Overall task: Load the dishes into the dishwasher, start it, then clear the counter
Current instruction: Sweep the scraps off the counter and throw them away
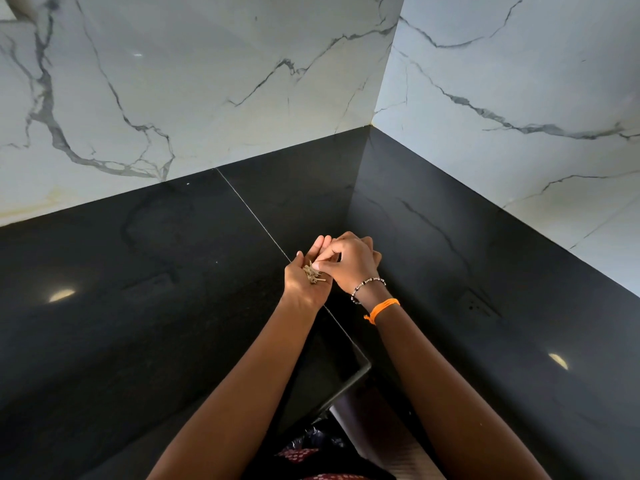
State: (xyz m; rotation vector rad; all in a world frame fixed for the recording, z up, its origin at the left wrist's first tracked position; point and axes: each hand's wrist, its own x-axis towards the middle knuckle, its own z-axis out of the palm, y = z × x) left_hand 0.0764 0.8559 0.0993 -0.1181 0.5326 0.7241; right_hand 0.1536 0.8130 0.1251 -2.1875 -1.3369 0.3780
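Observation:
My left hand (304, 271) is turned palm up over the black counter (145, 306), cupped, with a small heap of pale brown scraps (313, 273) lying in its palm. My right hand (349, 259) lies across the left hand's fingers, and its fingertips pinch at the scraps. Both hands hover over the corner of the counter, near a thin seam (249, 213) in the stone. No dishes or dishwasher are in view.
White marble walls (207, 81) enclose the counter at the back and right. The counter's inner front edge (360, 375) sits below my forearms. A beaded bracelet and an orange thread circle my right wrist.

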